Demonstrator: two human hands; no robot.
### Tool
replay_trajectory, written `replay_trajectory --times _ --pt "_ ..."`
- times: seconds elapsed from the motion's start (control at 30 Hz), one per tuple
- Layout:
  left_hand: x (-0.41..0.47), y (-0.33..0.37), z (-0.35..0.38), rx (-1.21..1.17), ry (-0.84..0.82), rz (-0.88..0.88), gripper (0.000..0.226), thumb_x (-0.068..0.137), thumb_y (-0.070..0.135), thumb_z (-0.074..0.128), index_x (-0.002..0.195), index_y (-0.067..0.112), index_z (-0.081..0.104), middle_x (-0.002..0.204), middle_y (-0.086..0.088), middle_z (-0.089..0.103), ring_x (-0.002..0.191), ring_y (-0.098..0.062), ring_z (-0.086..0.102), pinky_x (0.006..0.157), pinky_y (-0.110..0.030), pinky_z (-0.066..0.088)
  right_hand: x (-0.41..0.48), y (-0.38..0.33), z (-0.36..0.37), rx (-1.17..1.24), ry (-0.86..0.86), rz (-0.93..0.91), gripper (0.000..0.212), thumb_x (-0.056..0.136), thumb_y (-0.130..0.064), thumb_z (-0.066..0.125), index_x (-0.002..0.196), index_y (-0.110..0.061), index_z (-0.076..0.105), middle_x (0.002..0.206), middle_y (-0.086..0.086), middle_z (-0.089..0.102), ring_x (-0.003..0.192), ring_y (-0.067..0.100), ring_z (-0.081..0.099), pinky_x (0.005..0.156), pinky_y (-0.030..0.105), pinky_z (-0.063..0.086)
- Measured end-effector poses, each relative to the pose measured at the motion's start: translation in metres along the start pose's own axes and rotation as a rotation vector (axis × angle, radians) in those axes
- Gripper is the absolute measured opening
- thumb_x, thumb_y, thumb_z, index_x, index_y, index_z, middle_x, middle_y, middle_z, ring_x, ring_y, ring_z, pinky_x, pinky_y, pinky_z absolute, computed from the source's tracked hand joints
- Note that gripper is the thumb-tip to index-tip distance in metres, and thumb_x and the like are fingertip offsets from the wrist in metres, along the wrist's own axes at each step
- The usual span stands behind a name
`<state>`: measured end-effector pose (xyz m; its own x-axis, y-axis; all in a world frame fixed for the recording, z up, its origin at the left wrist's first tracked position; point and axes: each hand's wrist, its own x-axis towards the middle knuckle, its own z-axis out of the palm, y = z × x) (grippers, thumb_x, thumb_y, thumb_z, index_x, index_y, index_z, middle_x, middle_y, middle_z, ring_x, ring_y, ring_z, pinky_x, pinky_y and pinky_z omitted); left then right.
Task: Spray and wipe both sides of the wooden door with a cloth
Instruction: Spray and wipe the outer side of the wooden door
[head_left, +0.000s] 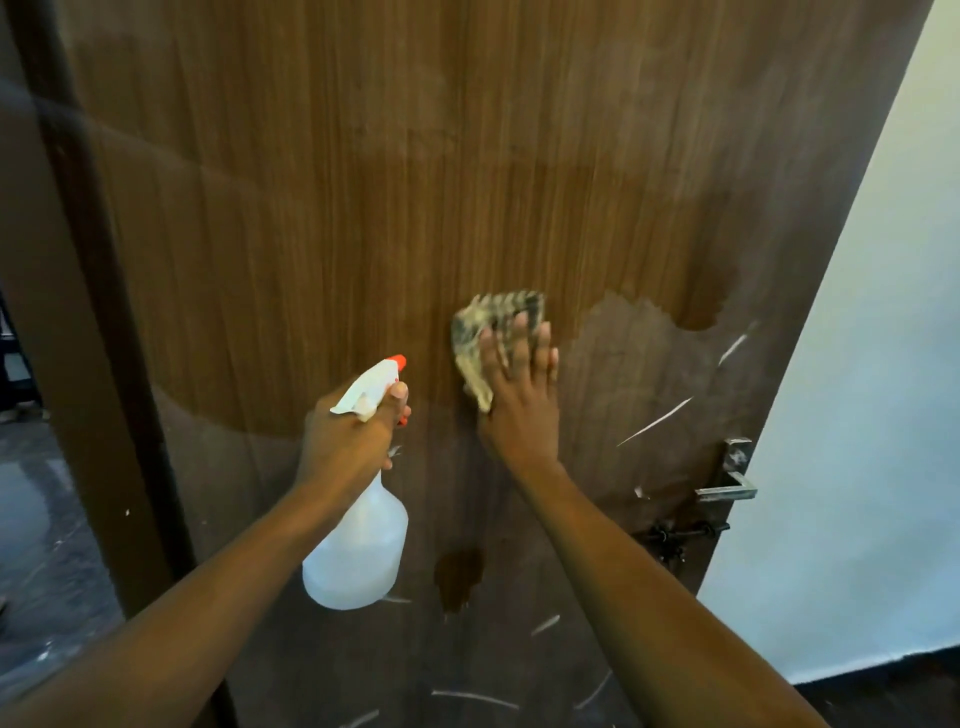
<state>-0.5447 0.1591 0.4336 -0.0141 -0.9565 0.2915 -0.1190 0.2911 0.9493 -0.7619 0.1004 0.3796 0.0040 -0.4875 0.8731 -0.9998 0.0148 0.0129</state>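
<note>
Wooden door (363, 208), one leaf, stands upright and fills most of the head view, its face towards the camera; long axis vertical, grain running vertically; a darker, glossy brown band crosses the middle of the face, with duller grey-brown areas below it and to the right; one small dark patch (457, 577) lies lower centre; several white streaks mark the lower right area. One cloth (483, 332), pale with dark stripes and bunched, lies against the door near centre; the right hand (519, 395) presses it flat to the surface, fingers straight and spread. One spray bottle (358, 551), translucent white, hangs roughly upright just in front of the door; its orange nozzle tip (397, 362) points up and towards the door; the left hand (348, 436) grips its neck, fingers curled round it. Two hands, side by side, not touching. One metal handle (727, 488) and one bolt (680, 535) sit at the door's right edge; a pale wall (857, 364) lies beyond; a dark frame (104, 364) stands at left.
</note>
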Motion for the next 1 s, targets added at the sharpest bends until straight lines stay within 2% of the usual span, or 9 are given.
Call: replay_trajectory --times 0.1,0.23,0.33,0.47,0.6,0.7,0.83,0.93,1.0 --pt "-0.008 0.002 0.020 0.010 -0.003 -0.018 0.026 0.084 0.042 0.060 0.100 0.022 0.061 0.092 0.002 0.068 0.074 -0.020 0.066 0.059 -0.026 0.053 -0.052 0.039 0.014 -0.055 -0.043 -0.074 0.075 0.092 -0.035 0.053 0.158 -0.026 0.019 0.166 0.011 0.005 0.152 0.040 0.004 0.121 0.057 0.015" --pt "-0.017 -0.004 0.048 -0.057 -0.022 -0.085 0.013 0.088 0.031 0.058 0.091 0.019 0.060 0.088 -0.001 0.066 0.060 -0.017 0.064 0.047 -0.020 0.047 -0.064 0.084 0.007 0.005 -0.050 0.328 0.077 0.094 -0.040 0.048 0.159 -0.020 0.011 0.166 0.017 0.001 0.152 0.042 0.001 0.119 0.061 0.016" --pt "-0.018 -0.003 0.065 -0.107 -0.028 -0.117 0.010 0.088 0.031 0.057 0.082 0.023 0.059 0.089 -0.002 0.065 0.060 -0.017 0.063 0.050 -0.022 0.048 -0.012 0.091 -0.013 0.089 0.021 0.458 0.074 0.101 -0.051 0.033 0.159 -0.018 0.002 0.165 0.020 -0.003 0.151 0.043 -0.002 0.119 0.060 0.015" --pt "-0.024 0.007 0.076 -0.042 -0.048 -0.062 0.017 0.089 0.035 0.056 0.094 0.019 0.061 0.087 0.003 0.066 0.066 -0.019 0.061 0.054 -0.023 0.046 0.020 0.066 -0.017 0.026 0.015 0.196 0.073 0.100 -0.050 0.038 0.159 -0.021 0.006 0.164 0.018 -0.008 0.151 0.045 -0.005 0.123 0.055 0.006" --pt "-0.023 0.017 0.093 -0.074 -0.037 -0.077 0.007 0.090 0.031 0.057 0.087 0.025 0.057 0.082 0.007 0.062 0.066 -0.014 0.058 0.054 -0.022 0.046 -0.036 0.074 0.001 -0.005 -0.055 0.014 0.081 0.094 -0.039 0.055 0.159 -0.024 0.010 0.166 0.014 -0.001 0.152 0.041 0.000 0.122 0.055 0.010" --pt "-0.022 0.015 0.102 -0.038 -0.072 -0.025 0.009 0.088 0.031 0.059 0.092 0.023 0.059 0.087 0.002 0.066 0.067 -0.015 0.061 0.049 -0.021 0.047 -0.068 0.109 0.006 -0.008 -0.072 0.198 0.084 0.090 -0.036 0.055 0.159 -0.025 0.008 0.166 0.015 0.000 0.152 0.040 0.002 0.120 0.059 0.015" --pt "-0.022 0.012 0.102 -0.038 -0.169 0.020 0.014 0.090 0.042 0.052 0.097 0.035 0.061 0.083 0.009 0.067 0.061 -0.013 0.058 0.049 -0.022 0.046 -0.024 0.140 -0.019 0.074 -0.030 0.545 0.074 0.099 -0.056 0.026 0.159 -0.023 -0.005 0.166 0.013 -0.009 0.153 0.036 -0.007 0.121 0.059 0.010" --pt "-0.023 0.015 0.105 -0.062 -0.255 0.013 0.032 0.084 0.055 0.053 0.108 0.036 0.062 0.077 0.014 0.065 0.053 -0.011 0.060 0.038 -0.011 0.044 0.016 0.128 -0.034 0.106 0.035 0.504 0.074 0.100 -0.055 0.024 0.159 -0.019 -0.002 0.165 0.016 -0.011 0.152 0.038 -0.011 0.123 0.055 0.005" --pt "-0.018 0.019 0.111 -0.217 -0.178 -0.056 0.044 0.073 0.054 0.067 0.102 0.021 0.064 0.071 0.007 0.066 0.047 -0.011 0.060 0.035 -0.008 0.041 0.019 0.110 -0.030 0.076 0.026 0.384 0.075 0.099 -0.052 0.030 0.159 -0.020 -0.001 0.165 0.017 -0.009 0.151 0.040 -0.010 0.123 0.054 0.004"
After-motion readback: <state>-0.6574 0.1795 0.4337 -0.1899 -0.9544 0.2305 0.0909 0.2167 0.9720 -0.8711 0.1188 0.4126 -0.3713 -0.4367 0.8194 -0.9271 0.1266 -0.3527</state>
